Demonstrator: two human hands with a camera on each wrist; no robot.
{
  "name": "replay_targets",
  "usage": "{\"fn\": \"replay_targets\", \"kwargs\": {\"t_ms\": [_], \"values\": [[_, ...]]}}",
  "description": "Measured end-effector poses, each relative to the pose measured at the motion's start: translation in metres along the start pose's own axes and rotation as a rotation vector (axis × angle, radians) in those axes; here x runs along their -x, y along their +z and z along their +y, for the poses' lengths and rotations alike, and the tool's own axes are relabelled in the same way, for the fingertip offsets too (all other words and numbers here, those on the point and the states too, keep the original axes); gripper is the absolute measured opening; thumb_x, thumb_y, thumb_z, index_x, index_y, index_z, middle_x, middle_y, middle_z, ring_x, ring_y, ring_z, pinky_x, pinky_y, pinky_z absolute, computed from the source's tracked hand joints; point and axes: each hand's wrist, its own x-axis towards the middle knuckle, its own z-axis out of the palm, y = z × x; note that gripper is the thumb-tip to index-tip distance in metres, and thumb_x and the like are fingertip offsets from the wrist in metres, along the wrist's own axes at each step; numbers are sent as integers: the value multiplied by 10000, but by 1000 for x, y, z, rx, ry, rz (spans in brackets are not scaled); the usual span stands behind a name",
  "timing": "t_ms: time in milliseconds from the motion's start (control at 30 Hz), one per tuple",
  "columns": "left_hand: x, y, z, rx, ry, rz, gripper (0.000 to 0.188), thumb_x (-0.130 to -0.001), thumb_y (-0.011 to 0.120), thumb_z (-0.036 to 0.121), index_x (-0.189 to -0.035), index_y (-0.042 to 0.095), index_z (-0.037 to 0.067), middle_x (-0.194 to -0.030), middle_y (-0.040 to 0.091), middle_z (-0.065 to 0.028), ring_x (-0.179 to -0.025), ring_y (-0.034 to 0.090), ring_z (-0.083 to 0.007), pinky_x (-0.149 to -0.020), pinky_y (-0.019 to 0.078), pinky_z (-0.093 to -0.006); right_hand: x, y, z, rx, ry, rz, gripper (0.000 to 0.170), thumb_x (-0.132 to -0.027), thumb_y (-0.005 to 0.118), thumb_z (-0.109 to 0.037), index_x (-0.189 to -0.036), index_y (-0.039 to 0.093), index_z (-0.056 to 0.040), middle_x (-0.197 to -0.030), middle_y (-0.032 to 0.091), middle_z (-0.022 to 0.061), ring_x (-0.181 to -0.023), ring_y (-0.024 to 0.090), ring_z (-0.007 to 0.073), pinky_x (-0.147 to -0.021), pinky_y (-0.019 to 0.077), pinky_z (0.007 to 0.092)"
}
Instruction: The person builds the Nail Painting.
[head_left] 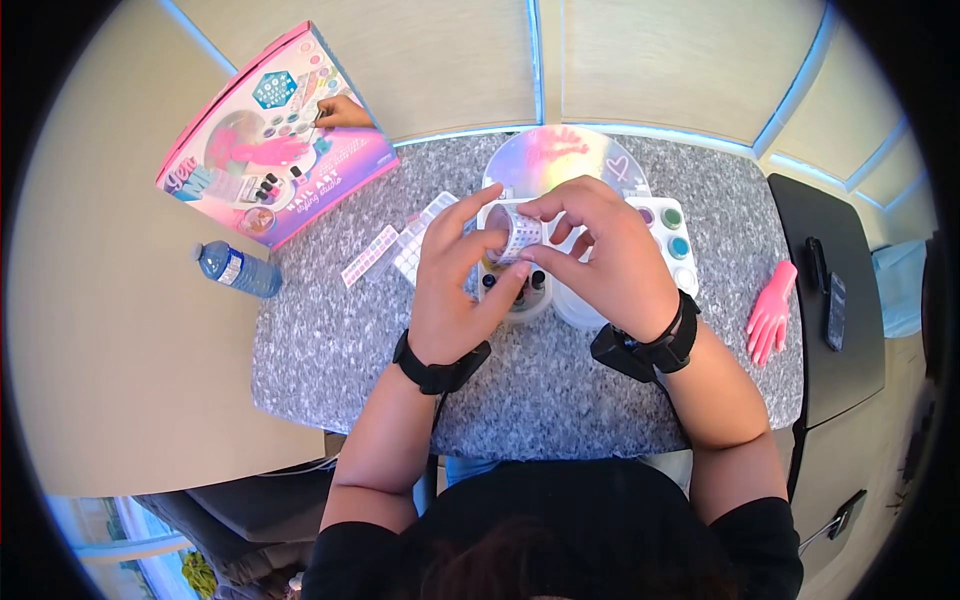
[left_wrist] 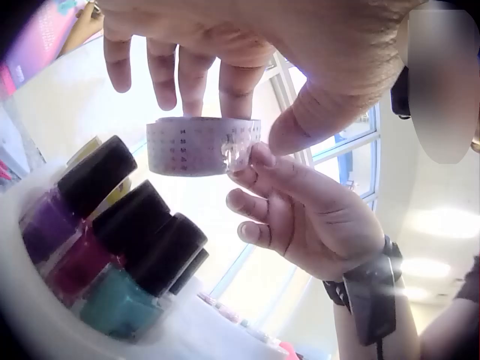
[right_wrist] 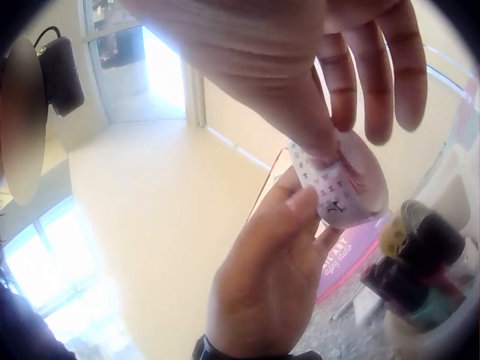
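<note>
A curled strip of small printed stickers (head_left: 524,238) forms a ring between both hands above the white tray. My left hand (head_left: 455,275) holds its left side, the thumb against the outside and fingertips at the ring. My right hand (head_left: 615,255) pinches the other side with thumb and index finger. In the left wrist view the ring (left_wrist: 187,146) shows rows of tiny marks, with the right hand (left_wrist: 319,217) at its right end. The right wrist view shows dark letters on the band (right_wrist: 326,184), and the left thumb (right_wrist: 304,202) touching it.
Nail polish bottles (head_left: 537,282) stand in a white holder under the hands. Pots of colour (head_left: 678,247) are at the right, a pink model hand (head_left: 772,315) beyond. Sticker sheets (head_left: 370,256), a water bottle (head_left: 238,270) and a large box (head_left: 275,140) lie or stand at the left.
</note>
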Motion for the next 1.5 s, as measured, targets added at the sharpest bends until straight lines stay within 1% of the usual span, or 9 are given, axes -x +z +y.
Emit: {"fn": "replay_targets", "kwargs": {"t_ms": [67, 200, 367, 633, 700, 800, 867, 1300, 1500], "values": [[1, 2, -4, 17, -15, 8, 186, -923, 820, 125, -1094, 783, 62, -1591, 621, -159, -1424, 575, -367, -1180, 436, -501, 1, 2, -2, -11, -42, 81, 335, -866, 854, -54, -1191, 775, -56, -1172, 720, 98, -937, 736, 244, -798, 606, 347], [2, 3, -9, 56, -24, 17, 163, -951, 841, 172, -1062, 797, 61, -1587, 625, -160, -1420, 580, -366, -1186, 432, -500, 0, 3, 2, -19, -99, 95, 320, -859, 860, -56, -1168, 776, -67, -1222, 727, 85, -1012, 734, 251, -808, 608, 356], [2, 3, -7, 100, -37, 13, 145, -940, 850, 156, -1039, 797, 64, -1584, 628, -161, -1439, 574, -367, -1195, 428, -507, -1, -1, 1, -1, -143, 98, 382, -858, 875, -86, -1212, 730, -77, -1283, 739, 103, -1135, 731, 304, -942, 599, 390], [3, 3, -7, 74, -33, 9, 110, -932, 852, 142, -1010, 800, 83, -1579, 628, -164, -1459, 567, -374, -1204, 423, -519, 0, 0, 5, -135, -80, 78, 515, -929, 875, -178, -1378, 659, -50, -1282, 742, 127, -1216, 717, 282, -1035, 583, 419], [4, 5, -9, 98, -11, 55, 177, -868, 874, 89, -1031, 804, 84, -1557, 646, -143, -1421, 583, -370, -1191, 425, -501, -1, -1, 7, -208, -52, 77, 513, -956, 863, -188, -1403, 655, -49, -1280, 743, 122, -1225, 714, 277, -1043, 586, 426], [2, 2, -4, 31, -6, 15, 123, -909, 859, 117, -1018, 807, 98, -1580, 623, -155, -1458, 568, -376, -1213, 414, -520, -3, -5, 16, -426, 69, -81, 489, -998, 834, -174, -1431, 645, -49, -1296, 730, 98, -1249, 698, 247, -1051, 595, 409], [3, 3, -5, 32, -7, 9, 131, -905, 859, 113, -1024, 807, 98, -1581, 621, -156, -1454, 571, -375, -1213, 413, -520, -4, -8, 19, -507, 90, -149, 445, -1047, 765, -93, -1457, 600, -34, -1411, 680, 97, -1302, 675, 207, -1112, 575, 387], [4, 9, -11, 93, -51, 44, 194, -922, 861, 137, -1111, 821, 114, -1583, 617, -146, -1351, 621, -344, -1125, 491, -471, -9, -4, 35, -661, 9, -143, 507, -967, 820, -27, -1430, 614, -23, -1391, 670, 78, -1320, 662, 200, -1058, 613, 379], [5, 7, -10, 139, -118, 15, 192, -912, 871, 154, -1099, 836, 127, -1596, 608, -117, -1241, 601, -298, -1087, 494, -456, -9, -2, 39, -682, 54, -118, 489, -953, 843, -48, -1393, 629, -37, -1337, 700, 56, -1197, 704, 163, -966, 611, 327]]}}
